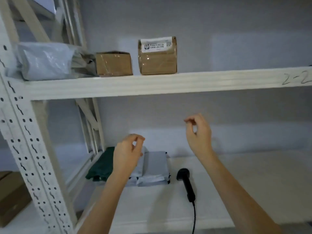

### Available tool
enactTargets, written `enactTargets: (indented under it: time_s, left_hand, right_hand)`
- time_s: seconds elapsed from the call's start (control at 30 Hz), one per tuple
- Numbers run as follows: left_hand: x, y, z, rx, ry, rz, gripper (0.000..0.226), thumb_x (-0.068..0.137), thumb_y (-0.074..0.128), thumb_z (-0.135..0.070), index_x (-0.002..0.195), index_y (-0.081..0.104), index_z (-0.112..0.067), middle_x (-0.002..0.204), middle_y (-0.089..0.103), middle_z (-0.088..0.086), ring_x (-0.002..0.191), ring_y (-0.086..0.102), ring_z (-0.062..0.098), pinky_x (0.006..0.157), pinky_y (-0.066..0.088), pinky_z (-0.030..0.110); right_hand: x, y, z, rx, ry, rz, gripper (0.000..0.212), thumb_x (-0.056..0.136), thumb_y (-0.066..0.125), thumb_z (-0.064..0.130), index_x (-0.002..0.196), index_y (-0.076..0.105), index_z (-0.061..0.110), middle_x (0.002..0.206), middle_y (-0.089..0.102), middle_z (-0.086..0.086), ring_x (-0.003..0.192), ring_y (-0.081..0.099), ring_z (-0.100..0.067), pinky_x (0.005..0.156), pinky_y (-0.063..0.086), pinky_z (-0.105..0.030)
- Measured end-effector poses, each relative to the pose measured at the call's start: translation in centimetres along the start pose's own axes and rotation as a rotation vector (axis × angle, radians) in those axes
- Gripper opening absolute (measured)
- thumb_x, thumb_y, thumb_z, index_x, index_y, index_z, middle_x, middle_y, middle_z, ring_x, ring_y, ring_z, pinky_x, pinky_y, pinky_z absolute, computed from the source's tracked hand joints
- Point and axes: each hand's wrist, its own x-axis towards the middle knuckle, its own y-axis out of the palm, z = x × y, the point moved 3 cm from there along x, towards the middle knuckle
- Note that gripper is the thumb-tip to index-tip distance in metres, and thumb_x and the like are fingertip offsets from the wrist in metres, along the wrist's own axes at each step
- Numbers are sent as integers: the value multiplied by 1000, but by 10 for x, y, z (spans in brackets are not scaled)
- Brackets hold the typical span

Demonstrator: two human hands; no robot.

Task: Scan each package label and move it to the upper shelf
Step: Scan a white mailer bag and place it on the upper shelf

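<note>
While both your hands hang empty between the shelves, three parcels already sit on the upper shelf point(152, 85).

Up there, left to right: grey bag point(45, 60), plain box point(114, 64), labelled box point(157, 56). On the lower shelf point(253, 183), a green package point(101, 166) and grey mailer point(153, 168) lie behind your left hand point(127, 154), the scanner point(186, 183) just right of them; your right hand point(199, 134) hovers higher. Each grip is loosely curled, holding nothing.

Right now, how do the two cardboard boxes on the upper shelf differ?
The right box stands taller; the left box sits lower and wider. The right box shows a white label across its top front; the left box shows none. Both are brown, taped, and rest apart on the upper shelf.
</note>
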Motion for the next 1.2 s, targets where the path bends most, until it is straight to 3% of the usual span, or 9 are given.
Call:
enactTargets:
  time_s: [0.23,0.5,0.57,0.67,0.7,0.77,0.87,0.97,1.2]
  left_hand:
    - [-55,63,130,224,-398,313,25,95,47,-19,98,64,0,98,66,18,85,66,33,70,53,41]
    - [-34,88,204,497,-505,374,45,89,59,-30,125,52,-5,126,49,17,116,46,35,94,39,40]
    - [-24,95,216,598,-422,349,53,81,68,-32,121,54,0,120,51,21,109,49,38,91,42,42]
    - [-8,109,240,676,-409,356,65,47,90,-40,85,61,5,80,60,24,67,61,39,56,52,38]
    - [-5,114,247,707,-405,362,72,46,88,-48,86,60,5,82,61,23,69,62,39,56,53,38]
    - [-2,122,252,739,-473,435,86,64,71,-63,115,50,3,116,54,25,107,55,40,84,49,41]
    - [-6,137,262,724,-508,469,89,79,53,-66,137,29,-3,148,25,24,142,19,37,112,27,42]
    - [-9,145,265,706,-481,475,91,78,53,-67,139,27,-6,154,14,23,146,7,34,115,18,43]
    - [-8,157,265,752,-430,449,81,76,57,-64,137,35,-15,147,27,18,140,20,34,101,33,51]
  right_hand:
    - [-96,74,-104,-32,603,573,13,94,47,15,98,55,6,89,57,-5,81,53,-20,65,40,-23]
    - [-149,168,-147,-25,817,918,12,93,45,24,93,51,14,90,53,-3,90,54,-23,75,40,-32]
    - [-151,196,-152,-24,860,945,13,94,42,22,82,45,19,77,45,3,76,47,-15,65,34,-27]
    - [-146,233,-152,26,873,928,19,94,42,20,75,46,18,75,46,3,71,45,-12,66,35,-28]
    - [-145,243,-152,34,889,912,17,93,43,19,77,48,15,75,48,1,72,46,-14,68,35,-29]
    - [-145,260,-155,28,907,879,16,92,42,18,80,46,9,72,46,-3,70,45,-18,66,34,-31]
    - [-149,279,-164,10,935,820,18,92,42,18,80,46,4,78,48,-16,75,48,-24,68,34,-33]
    - [-150,282,-167,17,991,724,17,90,41,17,84,49,3,78,50,-13,74,49,-25,68,35,-32]
    - [-149,279,-168,182,1196,623,19,85,41,11,68,50,10,63,50,-8,56,46,-19,50,36,-23]
